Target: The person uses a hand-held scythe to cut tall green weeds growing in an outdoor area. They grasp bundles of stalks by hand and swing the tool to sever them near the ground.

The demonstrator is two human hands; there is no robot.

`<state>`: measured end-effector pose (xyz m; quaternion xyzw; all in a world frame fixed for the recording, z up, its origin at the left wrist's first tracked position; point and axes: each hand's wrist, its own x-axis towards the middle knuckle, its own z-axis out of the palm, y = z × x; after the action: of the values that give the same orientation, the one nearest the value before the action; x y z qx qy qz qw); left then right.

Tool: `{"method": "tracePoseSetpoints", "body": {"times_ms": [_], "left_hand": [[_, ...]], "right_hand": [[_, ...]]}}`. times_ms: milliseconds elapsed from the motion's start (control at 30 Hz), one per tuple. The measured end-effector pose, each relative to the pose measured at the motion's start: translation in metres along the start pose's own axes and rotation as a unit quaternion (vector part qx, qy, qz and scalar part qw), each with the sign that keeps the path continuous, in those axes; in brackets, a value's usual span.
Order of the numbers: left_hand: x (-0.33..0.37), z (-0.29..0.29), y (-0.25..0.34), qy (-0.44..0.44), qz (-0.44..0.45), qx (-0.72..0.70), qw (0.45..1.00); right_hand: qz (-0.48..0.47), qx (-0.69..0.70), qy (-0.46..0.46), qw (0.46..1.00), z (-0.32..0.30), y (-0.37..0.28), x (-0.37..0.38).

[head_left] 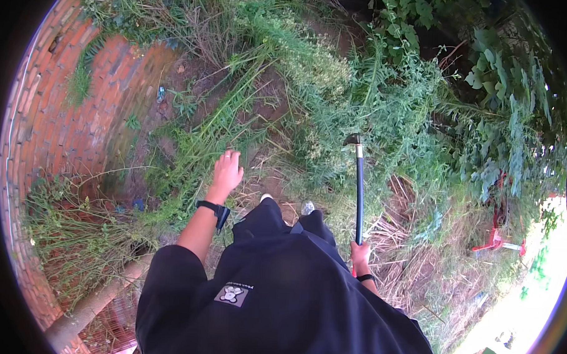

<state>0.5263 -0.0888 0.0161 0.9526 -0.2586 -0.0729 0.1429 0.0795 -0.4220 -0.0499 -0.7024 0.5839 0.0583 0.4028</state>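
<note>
Right hand [361, 253] grips a hooked tool [360, 192] among green weeds [395, 112]

The right hand is closed around the lower part of the tool, whose long black handle reaches forward from the fist to a dark, curved head [352, 140] in front of the weeds (a bit of red shows beside the grip). The left hand [226, 174] is open, fingers slightly bent, apparently with nothing in it, just beside leafy stems [200, 149]; whether the fingertips touch them, I cannot tell. A black band with a dark device [221, 217] circles the left wrist. Dry stalks [394, 227] lie to the right of the tool. A red brick wall [61, 100] curves along the left, and a thick pole [98, 298] slants below the stems.
</note>
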Motion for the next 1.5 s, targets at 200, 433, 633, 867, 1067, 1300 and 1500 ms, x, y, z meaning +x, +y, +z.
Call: {"method": "tracePoseSetpoints", "body": {"times_ms": [200, 433, 633, 867, 1067, 1300, 1500], "left_hand": [[0.053, -0.04, -0.008, 0.034, 0.079, -0.008, 0.996], [0.143, -0.084, 0.025, 0.055, 0.125, 0.022, 0.99], [0.246, -0.123, 0.08, 0.121, 0.194, 0.033, 0.973], [0.376, -0.117, 0.118, 0.069, 0.219, 0.157, 0.961], [0.41, -0.063, 0.084, -0.162, 0.312, 0.246, 0.903], [0.328, -0.067, -0.046, -0.183, 0.332, 0.328, 0.865], [0.312, -0.096, -0.103, -0.217, 0.291, 0.325, 0.873]], "right_hand": [[0.051, -0.068, -0.022, 0.996, 0.016, -0.037, -0.062], [0.02, -0.082, -0.002, 0.996, 0.016, -0.064, -0.081], [0.053, -0.05, 0.01, 0.997, 0.031, -0.065, -0.063], [0.04, -0.074, -0.029, 0.996, 0.016, -0.127, -0.043], [0.038, -0.072, -0.06, 0.995, 0.004, -0.158, -0.005], [-0.019, -0.132, -0.082, 0.988, -0.009, -0.218, 0.053], [-0.043, -0.13, -0.135, 0.981, 0.026, -0.289, 0.1]]}}
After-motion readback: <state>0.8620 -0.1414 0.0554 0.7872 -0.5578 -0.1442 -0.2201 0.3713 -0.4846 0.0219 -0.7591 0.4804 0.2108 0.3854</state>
